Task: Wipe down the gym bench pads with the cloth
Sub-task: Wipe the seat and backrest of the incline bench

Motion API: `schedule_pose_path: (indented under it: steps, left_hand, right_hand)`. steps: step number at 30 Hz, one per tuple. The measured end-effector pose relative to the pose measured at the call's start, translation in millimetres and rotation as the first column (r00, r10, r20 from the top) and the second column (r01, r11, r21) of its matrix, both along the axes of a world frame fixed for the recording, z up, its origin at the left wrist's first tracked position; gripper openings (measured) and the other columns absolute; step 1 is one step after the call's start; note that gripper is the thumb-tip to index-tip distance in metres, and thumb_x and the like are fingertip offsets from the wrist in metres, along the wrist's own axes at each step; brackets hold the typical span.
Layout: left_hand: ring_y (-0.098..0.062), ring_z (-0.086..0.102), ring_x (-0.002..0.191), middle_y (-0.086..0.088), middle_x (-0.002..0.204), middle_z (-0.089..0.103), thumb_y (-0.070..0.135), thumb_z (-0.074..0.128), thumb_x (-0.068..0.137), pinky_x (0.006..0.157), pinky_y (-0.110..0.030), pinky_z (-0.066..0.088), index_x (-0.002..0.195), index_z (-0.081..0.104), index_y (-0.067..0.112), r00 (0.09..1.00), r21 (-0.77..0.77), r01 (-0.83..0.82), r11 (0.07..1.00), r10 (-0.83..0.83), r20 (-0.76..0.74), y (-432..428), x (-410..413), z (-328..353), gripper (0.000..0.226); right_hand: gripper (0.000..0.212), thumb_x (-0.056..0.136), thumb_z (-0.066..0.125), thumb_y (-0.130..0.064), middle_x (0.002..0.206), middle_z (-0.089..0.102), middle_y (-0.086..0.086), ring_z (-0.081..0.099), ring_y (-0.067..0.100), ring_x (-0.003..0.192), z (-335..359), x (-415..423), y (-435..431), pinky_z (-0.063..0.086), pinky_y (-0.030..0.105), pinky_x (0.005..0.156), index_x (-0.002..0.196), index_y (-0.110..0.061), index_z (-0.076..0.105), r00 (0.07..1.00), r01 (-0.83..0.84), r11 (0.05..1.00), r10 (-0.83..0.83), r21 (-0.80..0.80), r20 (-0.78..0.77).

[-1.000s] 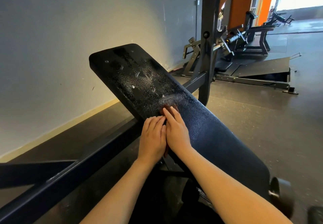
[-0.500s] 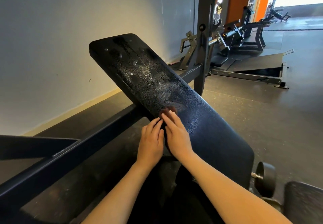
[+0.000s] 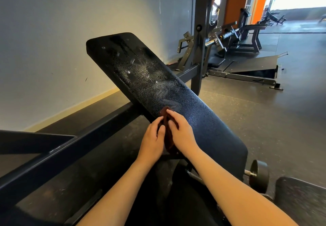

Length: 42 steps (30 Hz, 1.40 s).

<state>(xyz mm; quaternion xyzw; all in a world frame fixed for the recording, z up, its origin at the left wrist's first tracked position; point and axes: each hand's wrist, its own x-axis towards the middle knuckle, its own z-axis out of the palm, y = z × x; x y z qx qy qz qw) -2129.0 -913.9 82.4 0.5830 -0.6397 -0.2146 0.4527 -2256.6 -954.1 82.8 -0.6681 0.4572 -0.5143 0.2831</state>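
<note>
Head view: the right hand's fingers (image 3: 172,116) lie nearly straight and close together, pressing down on a dark reddish-brown cloth (image 3: 169,142) whose tip pokes out just past them. The left hand's fingers (image 3: 158,122) bend against the cloth's left edge; whether they pinch it cannot be told. The right hand (image 3: 182,135) and left hand (image 3: 153,138) sit side by side with the cloth bunched between them, both forearms reaching in from the bottom of the frame. The cloth rests on the near-left edge of the black bench pad (image 3: 202,120), about halfway along its length. The pad tilts upward away from the person, and its far half carries whitish smears and droplets (image 3: 150,77). A dark steel beam (image 3: 70,152) runs under the pad toward the lower left, and an upright post (image 3: 201,31) stands behind it. A small black wheel (image 3: 260,176) sits by the pad's near end, with another pad (image 3: 299,199) at the lower right. A pale wall (image 3: 53,40) is on the left.
</note>
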Motion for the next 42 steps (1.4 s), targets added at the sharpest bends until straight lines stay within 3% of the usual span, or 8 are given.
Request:
schedule_pose_path:
  steps: [6,10,16,23,28,31,35,42]
  left_hand:
    - [0.002,0.058,0.11,0.019,0.125,0.056,0.03,0.052,0.103,0.095,-0.03,0.048,0.129,0.044,0.042,0.968,-0.042,-0.052,0.998,0.04,-0.246,14,15,16,0.03]
    - [0.005,0.058,0.105,0.023,0.118,0.056,0.023,0.056,0.101,0.087,-0.024,0.052,0.126,0.049,0.041,0.958,-0.05,-0.118,0.992,0.101,-0.27,26,41,19,0.031]
    - [0.015,0.052,0.107,0.03,0.115,0.057,0.02,0.053,0.103,0.096,-0.025,0.047,0.121,0.06,0.037,0.941,-0.039,-0.26,0.965,0.244,-0.233,34,75,17,0.026]
    - [0.001,0.056,0.11,0.018,0.118,0.06,0.026,0.046,0.106,0.091,-0.023,0.047,0.122,0.062,0.032,0.894,0.053,-0.285,0.957,0.285,-0.346,33,84,14,0.023]
    - [-0.002,0.059,0.106,0.017,0.114,0.06,0.026,0.045,0.106,0.08,-0.017,0.047,0.123,0.06,0.032,0.883,0.09,-0.248,0.965,0.264,-0.388,27,77,15,0.023]
    - [-0.003,0.065,0.095,0.014,0.109,0.064,0.027,0.048,0.105,0.074,-0.017,0.052,0.122,0.06,0.032,0.846,0.099,-0.226,0.969,0.246,-0.473,25,70,21,0.021]
    - [-0.006,0.069,0.098,0.007,0.11,0.069,0.026,0.052,0.104,0.087,-0.028,0.057,0.123,0.061,0.03,0.768,0.117,-0.185,0.976,0.218,-0.602,19,66,26,0.021]
    - [-0.011,0.062,0.099,0.006,0.111,0.059,0.04,0.054,0.101,0.093,-0.039,0.055,0.114,0.058,0.032,0.818,0.164,-0.199,0.966,0.256,-0.515,11,47,30,0.016]
  right_hand:
    - [0.039,0.104,0.047,-0.013,0.128,0.063,-0.016,0.057,-0.007,0.115,20,32,27,0.047,0.015,0.095,0.134,-0.036,0.058,0.931,-0.234,0.959,0.175,0.157,0.32]
    - [0.036,0.103,0.049,-0.015,0.125,0.063,-0.016,0.059,-0.004,0.113,19,42,29,0.05,0.017,0.093,0.132,-0.034,0.059,0.927,-0.294,0.942,0.24,0.162,0.288]
    - [0.02,0.099,0.057,-0.021,0.104,0.07,-0.013,0.063,0.0,0.099,9,54,24,0.052,0.024,0.087,0.113,-0.031,0.069,0.972,-0.102,0.984,0.068,0.146,0.223]
    - [0.014,0.099,0.057,-0.025,0.095,0.069,-0.011,0.062,0.003,0.089,13,59,25,0.05,0.024,0.082,0.105,-0.032,0.067,0.972,-0.096,0.986,0.063,0.138,0.226]
    - [0.016,0.101,0.054,-0.023,0.084,0.063,-0.014,0.056,-0.004,0.074,21,56,19,0.042,0.012,0.068,0.109,-0.033,0.064,0.957,-0.092,0.988,0.052,0.127,0.284]
    - [0.022,0.101,0.053,-0.02,0.094,0.068,-0.011,0.063,-0.002,0.086,21,56,15,0.048,0.016,0.079,0.113,-0.035,0.064,0.949,-0.114,0.983,0.064,0.147,0.31]
    - [0.025,0.103,0.049,-0.011,0.105,0.071,0.012,0.068,0.021,0.099,20,58,14,0.057,0.036,0.09,0.116,-0.026,0.065,0.844,-0.267,0.931,0.103,0.247,0.527]
    - [0.025,0.103,0.048,-0.008,0.108,0.071,0.02,0.067,0.034,0.106,29,64,12,0.052,0.051,0.1,0.114,-0.018,0.067,0.752,-0.35,0.899,0.101,0.264,0.652]
